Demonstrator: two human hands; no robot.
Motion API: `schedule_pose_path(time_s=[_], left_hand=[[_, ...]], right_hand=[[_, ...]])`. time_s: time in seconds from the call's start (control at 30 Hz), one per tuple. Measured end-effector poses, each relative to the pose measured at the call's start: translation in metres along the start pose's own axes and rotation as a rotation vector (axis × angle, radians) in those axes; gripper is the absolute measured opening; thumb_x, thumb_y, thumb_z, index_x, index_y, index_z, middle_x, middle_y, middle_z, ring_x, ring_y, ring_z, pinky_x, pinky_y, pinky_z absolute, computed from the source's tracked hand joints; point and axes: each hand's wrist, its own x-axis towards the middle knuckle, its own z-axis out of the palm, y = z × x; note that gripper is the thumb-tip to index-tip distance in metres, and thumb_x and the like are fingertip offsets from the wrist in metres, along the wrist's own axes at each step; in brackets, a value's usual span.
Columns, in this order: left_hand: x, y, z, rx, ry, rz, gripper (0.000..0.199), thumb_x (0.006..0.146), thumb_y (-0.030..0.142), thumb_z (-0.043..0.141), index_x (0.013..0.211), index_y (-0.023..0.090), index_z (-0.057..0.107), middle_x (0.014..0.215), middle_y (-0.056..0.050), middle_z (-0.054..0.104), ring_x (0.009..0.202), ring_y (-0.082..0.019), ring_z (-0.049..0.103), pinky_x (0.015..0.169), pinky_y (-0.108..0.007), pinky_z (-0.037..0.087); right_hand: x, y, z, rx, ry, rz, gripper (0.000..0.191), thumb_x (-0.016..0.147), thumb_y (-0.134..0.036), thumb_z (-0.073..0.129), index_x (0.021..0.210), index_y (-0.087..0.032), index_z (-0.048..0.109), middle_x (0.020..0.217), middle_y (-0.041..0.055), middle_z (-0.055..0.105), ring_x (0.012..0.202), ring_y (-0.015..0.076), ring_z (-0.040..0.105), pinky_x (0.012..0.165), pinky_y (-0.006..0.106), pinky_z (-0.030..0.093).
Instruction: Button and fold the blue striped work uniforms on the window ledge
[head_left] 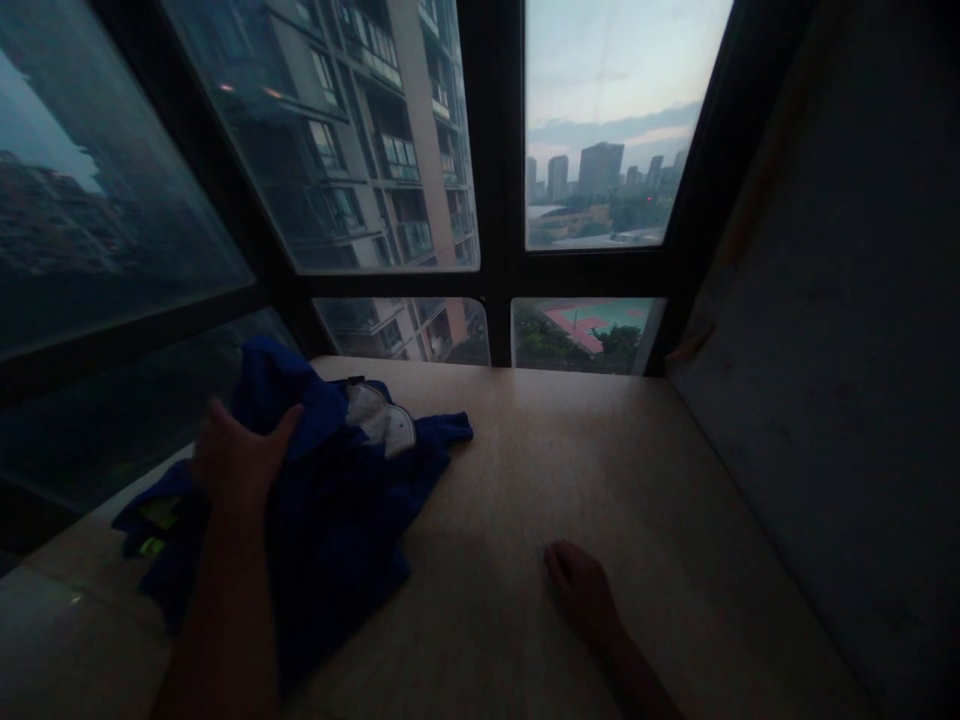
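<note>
At the left part of the crumpled blue cloth garment (345, 520) on the pale, smooth window ledge (570, 450), the left hand (244, 455) is nearer; I can't tell whether its fingers grip. Well right of the garment, the right hand (583, 590) has fingers curled in, apparently around nothing.

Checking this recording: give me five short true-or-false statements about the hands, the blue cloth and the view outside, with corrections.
1. The left hand is at the blue cloth. True.
2. The cloth lies neatly folded. False: it is crumpled.
3. The right hand is apart from the cloth. True.
4. The cloth shows a pale patch. True.
5. Curtains hide the view outside. False: buildings show through the glass.
</note>
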Motion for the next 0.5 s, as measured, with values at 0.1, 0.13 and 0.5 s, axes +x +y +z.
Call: schedule_pose_path(time_s=[0.1, 0.13, 0.5], left_hand=[[0.008, 0.02, 0.027, 0.083, -0.309, 0.092, 0.116, 0.074, 0.085, 0.047, 0.153, 0.007, 0.015, 0.147, -0.031, 0.04, 0.13, -0.048, 0.044, 0.099, -0.066, 0.036], [0.004, 0.028, 0.038, 0.129, -0.357, 0.132, 0.117, 0.073, 0.086, 0.047, 0.154, 0.008, 0.015, 0.147, -0.031, 0.039, 0.131, -0.049, 0.042, 0.101, -0.066, 0.033], [-0.024, 0.031, 0.091, 0.468, -0.316, 0.399, 0.076, 0.084, 0.035, 0.058, 0.151, 0.014, 0.029, 0.122, -0.028, 0.055, 0.103, -0.037, 0.06, 0.083, -0.045, 0.045]], right_hand=[[0.001, 0.0, 0.001, -0.014, 0.003, 0.007, 0.039, 0.099, -0.039, 0.036, 0.071, -0.019, 0.055, 0.067, 0.0027, 0.059, 0.06, 0.0146, 0.053, 0.058, 0.026, 0.034], [0.001, 0.0, 0.001, -0.019, 0.006, 0.006, 0.04, 0.099, -0.039, 0.036, 0.07, -0.019, 0.055, 0.066, 0.0024, 0.059, 0.06, 0.0145, 0.053, 0.058, 0.026, 0.034], [0.001, 0.001, 0.002, -0.006, 0.017, 0.0, 0.039, 0.098, -0.037, 0.037, 0.069, -0.019, 0.054, 0.065, 0.002, 0.057, 0.058, 0.0139, 0.051, 0.057, 0.025, 0.033]])
